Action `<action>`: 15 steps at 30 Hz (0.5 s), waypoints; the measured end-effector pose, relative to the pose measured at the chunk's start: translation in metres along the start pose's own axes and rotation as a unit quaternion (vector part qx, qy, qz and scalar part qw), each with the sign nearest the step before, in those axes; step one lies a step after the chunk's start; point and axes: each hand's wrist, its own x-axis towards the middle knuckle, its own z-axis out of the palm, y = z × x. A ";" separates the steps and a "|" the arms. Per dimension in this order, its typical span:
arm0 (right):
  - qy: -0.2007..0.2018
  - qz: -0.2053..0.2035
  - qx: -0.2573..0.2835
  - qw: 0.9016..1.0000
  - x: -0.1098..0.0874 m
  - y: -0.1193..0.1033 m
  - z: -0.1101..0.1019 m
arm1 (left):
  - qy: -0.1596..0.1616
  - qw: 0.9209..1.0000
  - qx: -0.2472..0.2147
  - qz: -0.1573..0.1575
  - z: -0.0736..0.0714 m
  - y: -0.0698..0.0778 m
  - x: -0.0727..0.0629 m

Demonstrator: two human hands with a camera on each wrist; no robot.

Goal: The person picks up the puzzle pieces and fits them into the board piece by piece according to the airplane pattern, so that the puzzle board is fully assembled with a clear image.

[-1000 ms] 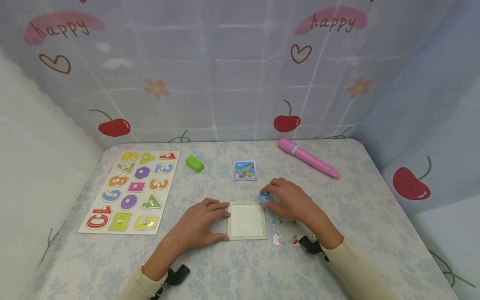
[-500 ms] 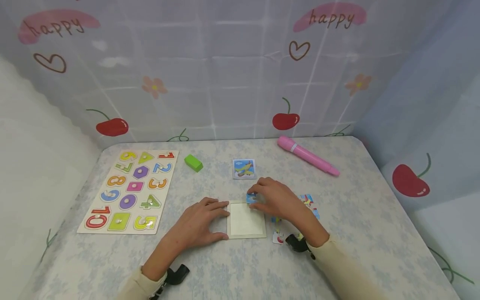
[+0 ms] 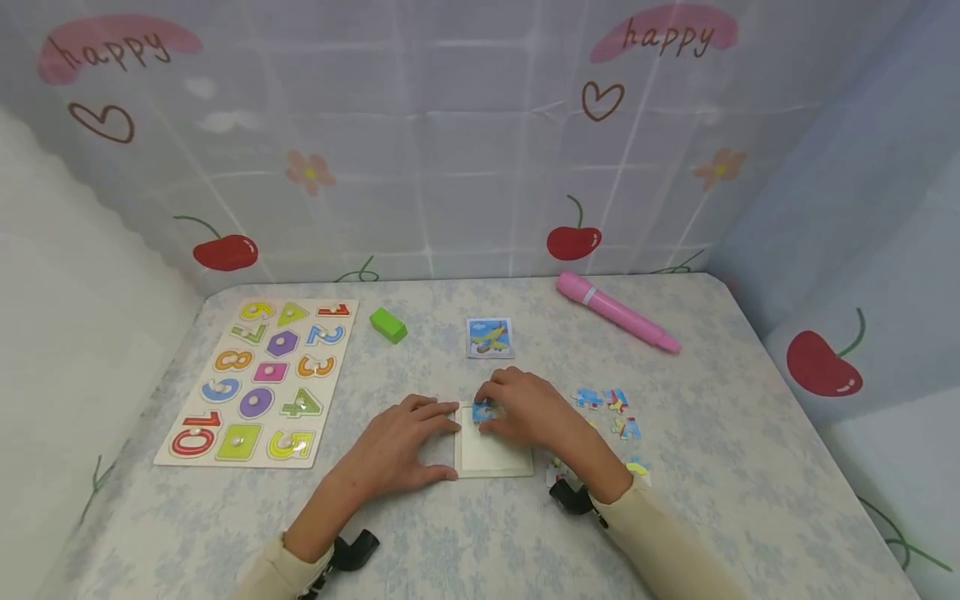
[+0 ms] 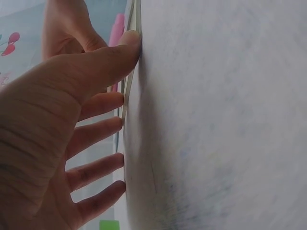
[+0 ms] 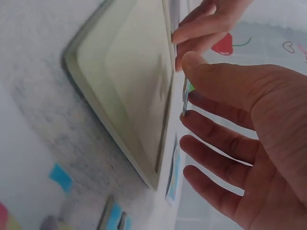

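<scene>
Okay, where's the puzzle piece (image 3: 482,412)?

Over the tray (image 3: 495,476), 11 o'clock corner. Right hand (image 3: 521,408) pinches it, thumb and index; other fingers loosely extended. Contact with tray floor: can't tell.

Left hand (image 3: 393,442)?

Fingers spread, tips and thumb just touching the 9 o'clock edge.

Room?

Picture card (image 3: 490,338) near at 12. Counter (image 3: 540,337) gap toward 1, card to pink pen (image 3: 618,312). Loose pieces (image 3: 587,398) 2 to 4, forearm covers some.

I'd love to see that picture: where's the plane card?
In the head view, the plane card lies just beyond the tray and right grip, between the green block (left) and pink marker (right).
</scene>
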 end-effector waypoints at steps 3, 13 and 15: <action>0.001 -0.009 -0.005 1.000 0.000 -0.003 0.005 | 0.003 1.000 -0.004 0.002 0.001 -0.001 -0.001; 0.035 -0.051 -0.057 0.996 0.000 -0.010 0.016 | 0.013 1.000 -0.007 0.008 0.003 -0.003 -0.002; 0.043 -0.053 -0.060 0.996 0.000 -0.011 0.018 | 0.012 1.000 -0.009 0.009 0.003 -0.003 -0.002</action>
